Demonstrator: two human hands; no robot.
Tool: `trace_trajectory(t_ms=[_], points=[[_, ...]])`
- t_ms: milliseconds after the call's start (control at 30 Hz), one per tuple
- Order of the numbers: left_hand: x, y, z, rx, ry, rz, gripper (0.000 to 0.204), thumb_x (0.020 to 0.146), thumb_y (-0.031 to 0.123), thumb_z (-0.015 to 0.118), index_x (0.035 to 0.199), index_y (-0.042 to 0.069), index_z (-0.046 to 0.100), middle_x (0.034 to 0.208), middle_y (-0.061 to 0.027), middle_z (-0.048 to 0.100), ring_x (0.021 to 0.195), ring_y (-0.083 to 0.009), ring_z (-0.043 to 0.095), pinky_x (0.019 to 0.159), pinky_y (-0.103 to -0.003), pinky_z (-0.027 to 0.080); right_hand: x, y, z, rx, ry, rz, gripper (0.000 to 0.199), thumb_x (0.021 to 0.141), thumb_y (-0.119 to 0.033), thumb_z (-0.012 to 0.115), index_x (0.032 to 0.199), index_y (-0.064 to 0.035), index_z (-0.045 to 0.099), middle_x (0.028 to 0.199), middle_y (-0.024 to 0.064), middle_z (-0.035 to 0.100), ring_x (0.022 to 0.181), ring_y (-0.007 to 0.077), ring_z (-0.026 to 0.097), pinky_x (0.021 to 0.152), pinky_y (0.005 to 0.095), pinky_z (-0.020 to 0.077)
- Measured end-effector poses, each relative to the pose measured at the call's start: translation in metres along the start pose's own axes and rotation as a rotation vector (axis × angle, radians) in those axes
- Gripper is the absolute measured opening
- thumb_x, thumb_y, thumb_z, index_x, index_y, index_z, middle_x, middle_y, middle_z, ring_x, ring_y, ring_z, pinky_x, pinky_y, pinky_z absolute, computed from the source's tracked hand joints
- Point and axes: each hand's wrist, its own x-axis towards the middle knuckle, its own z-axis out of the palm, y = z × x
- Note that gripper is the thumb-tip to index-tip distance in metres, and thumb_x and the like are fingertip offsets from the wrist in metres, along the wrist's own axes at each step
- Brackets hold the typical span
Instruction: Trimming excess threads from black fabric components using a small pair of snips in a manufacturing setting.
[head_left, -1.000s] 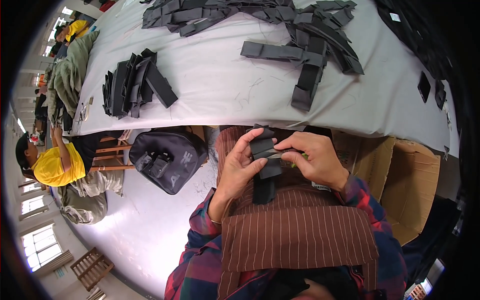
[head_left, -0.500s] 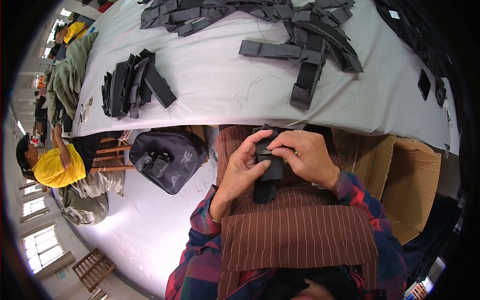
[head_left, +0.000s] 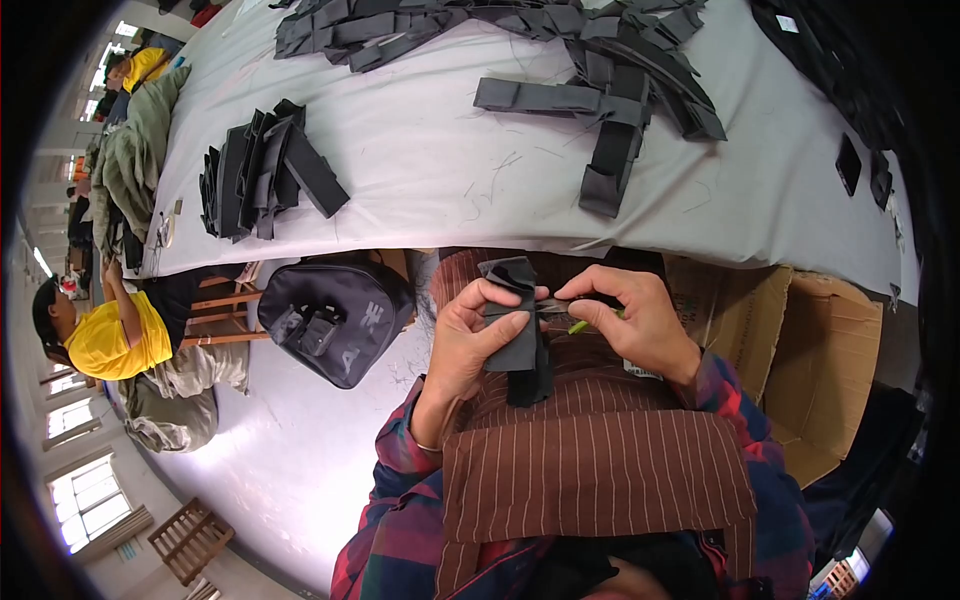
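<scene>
Left grip [head_left: 478, 335] around black strap [head_left: 520, 335]

Bright, even daylight, soft shadows, sharp centre, strong fisheye bending at edges.

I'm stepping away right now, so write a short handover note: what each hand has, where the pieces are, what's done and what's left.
Left hand: grip shut on a dark fabric piece, held over the lap.
Right hand: pinching a small tool with a green handle against that piece; its working end is hidden.
Table: a stack of dark pieces on the left, a looser heap at the far side.
Done: cannot tell which pile is finished.
Left: the piece in hand.
</scene>
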Motion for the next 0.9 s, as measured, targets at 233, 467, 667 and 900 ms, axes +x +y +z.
trace_trajectory(t_ms=[233,467,667,900], points=[[0.0,-0.001,-0.001,0.046,-0.021,0.012,0.036,0.087,0.0,0.067,0.121,0.001,0.053,0.12,-0.0164,0.063,0.091,-0.0184,0.067,0.081,-0.03,0.057,-0.002,0.004,0.006,-0.119,0.07,-0.084,0.014,0.083,-0.016,0.067,0.093,-0.0063,0.067,0.083,0.0105,0.068,0.074,0.0289,0.065,0.063,0.0352,0.05],[-0.002,-0.003,-0.001,0.054,-0.003,0.022,0.039,0.087,0.0,0.066,0.123,0.0,0.053,0.12,-0.016,0.063,0.091,-0.0177,0.067,0.081,-0.03,0.057,-0.004,-0.002,0.004,-0.262,0.071,-0.105,0.013,0.08,-0.008,0.067,0.091,-0.0032,0.067,0.084,0.011,0.067,0.076,0.0279,0.065,0.065,0.034,0.0494],[-0.002,-0.003,0.001,0.094,-0.016,0.029,0.04,0.087,-0.001,0.066,0.125,0.0,0.052,0.121,-0.0153,0.063,0.093,-0.0168,0.066,0.084,-0.029,0.056,-0.003,-0.003,0.007,-0.271,0.086,-0.123,0.012,0.08,-0.008,0.067,0.091,-0.004,0.067,0.083,0.0103,0.066,0.076,0.0281,0.064,0.066,0.035,0.0488],[0.0,-0.005,-0.001,0.093,-0.019,0.039,0.04,0.088,-0.002,0.065,0.125,0.0,0.052,0.121,-0.0149,0.063,0.095,-0.0164,0.066,0.085,-0.029,0.055,-0.001,-0.005,0.009,-0.345,0.089,-0.178,0.012,0.078,-0.008,0.069,0.09,-0.0048,0.067,0.083,0.0086,0.067,0.075,0.0278,0.063,0.067,0.0357,0.0484]])
